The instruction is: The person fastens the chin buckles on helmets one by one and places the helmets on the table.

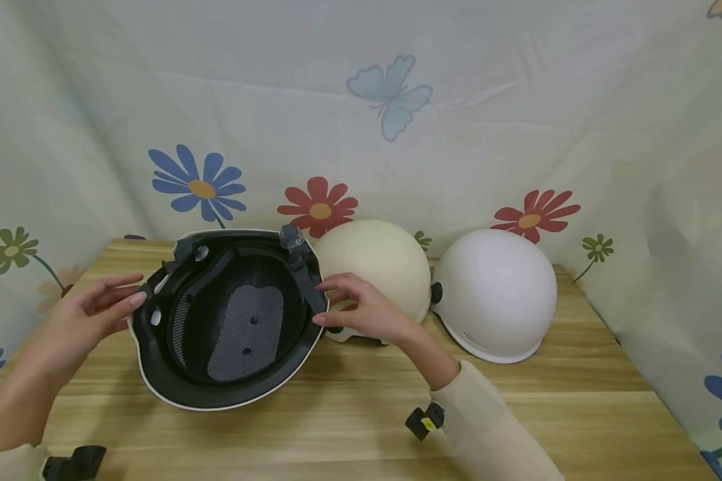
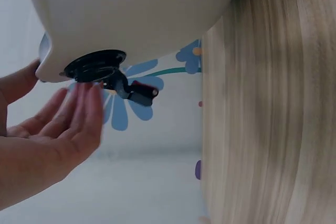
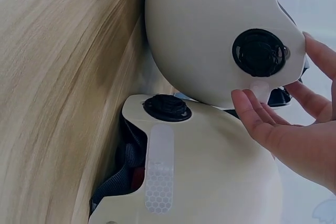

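An upturned white helmet (image 1: 247, 334) with a black padded inside sits crown-down on the wooden table, its opening tilted toward me. My left hand (image 1: 105, 310) holds its left rim, thumb at the edge and fingers by the black round side fitting (image 2: 97, 64). On the opposite rim my right hand (image 1: 367, 310) grips the edge between thumb and fingers, near another black round fitting (image 3: 259, 52). A black strap with a buckle (image 2: 140, 94) hangs out beside the left fingers. Right behind my right hand stands a cream helmet (image 1: 376, 257), dome up and touching the held one.
A second white helmet (image 1: 496, 294) stands dome up to the right of the cream one. The wooden table (image 1: 361, 414) reaches back to a flower-printed cloth (image 1: 397, 180). Dark webbing (image 3: 118, 182) shows under the cream helmet's edge.
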The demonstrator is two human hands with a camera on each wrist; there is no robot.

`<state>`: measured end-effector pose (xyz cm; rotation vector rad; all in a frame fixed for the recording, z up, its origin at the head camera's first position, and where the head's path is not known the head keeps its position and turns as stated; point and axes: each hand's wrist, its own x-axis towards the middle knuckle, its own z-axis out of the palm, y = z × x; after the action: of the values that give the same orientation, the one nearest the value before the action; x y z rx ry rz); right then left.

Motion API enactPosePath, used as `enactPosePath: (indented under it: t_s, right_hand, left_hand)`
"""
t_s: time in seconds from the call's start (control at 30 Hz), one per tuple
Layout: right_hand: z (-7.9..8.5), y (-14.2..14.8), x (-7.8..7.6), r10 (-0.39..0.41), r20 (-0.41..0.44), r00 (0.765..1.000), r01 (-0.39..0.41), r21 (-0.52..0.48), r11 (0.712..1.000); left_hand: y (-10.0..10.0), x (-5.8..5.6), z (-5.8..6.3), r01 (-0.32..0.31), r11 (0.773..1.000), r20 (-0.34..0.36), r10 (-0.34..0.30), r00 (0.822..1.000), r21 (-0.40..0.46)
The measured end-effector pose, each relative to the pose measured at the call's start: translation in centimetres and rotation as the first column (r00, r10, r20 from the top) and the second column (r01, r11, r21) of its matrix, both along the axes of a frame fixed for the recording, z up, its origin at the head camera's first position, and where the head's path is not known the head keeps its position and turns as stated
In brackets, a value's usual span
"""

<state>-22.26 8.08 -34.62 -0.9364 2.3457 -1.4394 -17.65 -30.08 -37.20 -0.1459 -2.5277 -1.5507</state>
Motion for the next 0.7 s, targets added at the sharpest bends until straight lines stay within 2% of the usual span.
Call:
enactPosePath:
  t_s: [0.1,0.17,0.23,0.47,0.6,0.7]
  right_hand:
    - [-0.1,0.1,-0.1,-0.007,0.005,1.000,0.007,0.003,1.000]
    - [-0.2,0.1,-0.2,-0.010,0.006,1.000,0.010,0.003,1.000]
    - [-0.3,0.1,-0.2,-0.014,0.002,1.000,0.014,0.002,1.000]
    - [-0.5,0.2,-0.3,-0.010,0.001,1.000,0.010,0.008,1.000]
    - [-0.4,0.2,-0.1,0.016,0.007,1.000,-0.016,0.005,1.000]
    - [-0.5,0.1,-0.2,0.031,0.006,0.999,-0.031,0.003,1.000]
  left_hand:
    - [0.1,-0.2,0.2,0.007,0.994,-0.058,-0.001,0.998,0.105]
    - [0.3,-0.3,0.4,0.017,0.989,-0.080,-0.006,0.997,0.144]
    - [0.3,-0.5,0.5,0.023,0.991,-0.072,-0.014,0.997,0.129]
    - [-0.1,-1.1,0.6,0.006,0.999,0.022,-0.005,1.000,-0.053]
    - [-0.5,-1.6,0.3,0.027,0.997,0.058,-0.023,0.998,-0.079]
    - [-0.9,-1.9,0.0,0.049,0.998,0.066,-0.046,0.997,-0.042]
